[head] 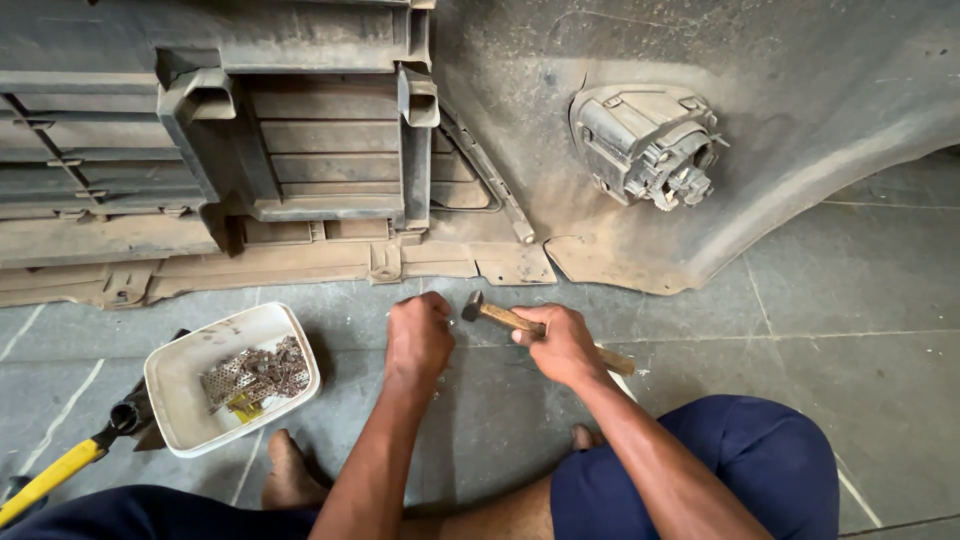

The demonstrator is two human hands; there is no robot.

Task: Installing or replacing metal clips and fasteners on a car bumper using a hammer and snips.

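**Hammer held low over the floor beside a dusty bumper**

Nearest, at 6 o'clock, the person sits on the grey tiled floor [860,300] with bare feet and dark blue trousers. The left hand [419,338] is closed into a fist, knuckles down near the floor; what it pinches is hidden. Just at its 3 o'clock, the right hand [562,345] grips the wooden handle of a small hammer [497,316], whose metal head points toward 10 o'clock, close to the left fist. At 9 o'clock lies a white tray [185,375] holding small metal fasteners [258,373], with a yellow-handled tool [50,476] beyond at 8 o'clock. Farthest, across 12 o'clock, lies a dusty vehicle bumper [800,90] with its grille [320,150] and a fog-lamp housing [645,145].
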